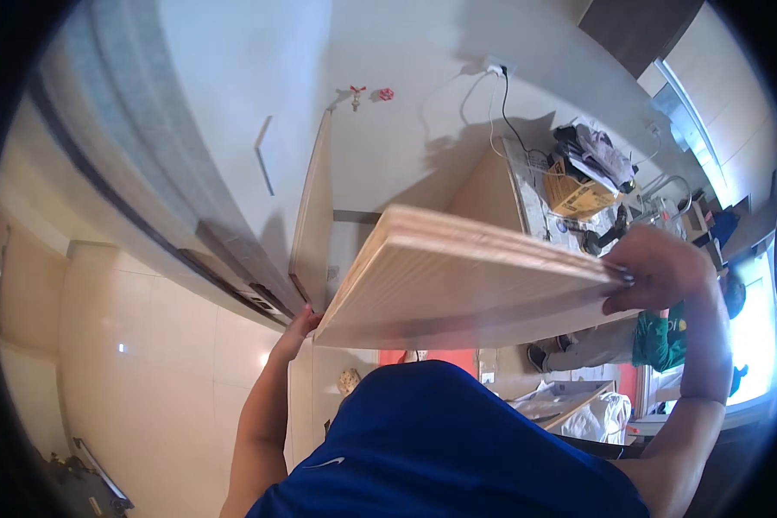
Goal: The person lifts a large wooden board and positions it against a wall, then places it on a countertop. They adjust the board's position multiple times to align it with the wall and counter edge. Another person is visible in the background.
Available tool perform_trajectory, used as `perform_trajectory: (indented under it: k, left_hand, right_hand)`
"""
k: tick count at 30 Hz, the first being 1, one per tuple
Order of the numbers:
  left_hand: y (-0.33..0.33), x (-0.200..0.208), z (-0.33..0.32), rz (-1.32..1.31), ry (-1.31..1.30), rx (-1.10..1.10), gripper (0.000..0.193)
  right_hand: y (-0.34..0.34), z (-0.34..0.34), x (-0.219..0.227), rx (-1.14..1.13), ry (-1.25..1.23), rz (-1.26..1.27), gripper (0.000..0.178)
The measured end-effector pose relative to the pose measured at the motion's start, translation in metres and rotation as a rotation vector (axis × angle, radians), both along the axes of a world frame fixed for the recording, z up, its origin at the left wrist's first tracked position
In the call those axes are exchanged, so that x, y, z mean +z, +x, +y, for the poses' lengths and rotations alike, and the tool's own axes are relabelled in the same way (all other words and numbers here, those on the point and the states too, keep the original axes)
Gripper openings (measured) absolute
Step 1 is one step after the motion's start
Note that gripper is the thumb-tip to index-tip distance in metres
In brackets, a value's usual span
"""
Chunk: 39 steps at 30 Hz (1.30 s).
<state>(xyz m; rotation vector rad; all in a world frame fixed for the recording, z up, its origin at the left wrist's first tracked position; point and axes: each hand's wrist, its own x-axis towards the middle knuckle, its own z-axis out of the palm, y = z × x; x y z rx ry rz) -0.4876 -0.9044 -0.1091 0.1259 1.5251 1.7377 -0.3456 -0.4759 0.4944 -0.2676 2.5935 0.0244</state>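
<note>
1. Large, flat board of pale wood grain with layered edges (pixel 466 285), at the view's centre, tilted; it spans both hands, probably because its breadth wants support at either end.
2. Upright, narrow-looking pale wooden panel (pixel 312 207), 10 o'clock; it stands just beyond the board's left edge.
3. Light-coloured, cluttered tabletop (pixel 528 194), 2 o'clock; it carries a yellow-brown cardboard box (pixel 574 192) heaped with dark and grey items, perhaps parked there to stay clear of the work.
4. Right hand (pixel 663 266), 3 o'clock, pinching the board's far-right edge; left hand (pixel 299 331), 8 o'clock, at its lower-left corner; I cannot tell how those fingers close.
</note>
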Motion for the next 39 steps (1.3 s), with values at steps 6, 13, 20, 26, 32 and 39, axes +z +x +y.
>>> perform_trajectory:
  k: [6,13,20,26,32,39]
  left_hand:
    - [-0.049,-0.069,0.027,-0.072,-0.103,-0.483,0.063]
    - [-0.071,-0.078,0.004,-0.378,-0.3,-1.219,0.055]
    - [-0.024,-0.066,0.007,-0.264,-0.144,-1.127,0.051]
    - [0.009,-0.046,-0.008,-0.281,-0.044,-0.896,0.042]
    - [0.033,-0.028,0.004,-0.462,-0.02,-0.83,0.047]
    - [0.055,-0.048,-0.039,-0.338,0.042,-0.607,0.052]
  right_hand:
    - [0.033,-0.025,0.081,-0.1,0.075,0.063,0.041]
    - [0.023,-0.067,0.122,-0.14,0.061,0.121,0.054]
    - [0.017,-0.13,0.145,-0.095,0.223,0.153,0.047]
    - [0.004,-0.14,0.147,0.017,0.091,0.277,0.043]
    - [-0.004,-0.139,0.147,0.107,-0.025,0.444,0.041]
    - [0.012,-0.108,0.13,-0.129,-0.28,0.593,0.042]
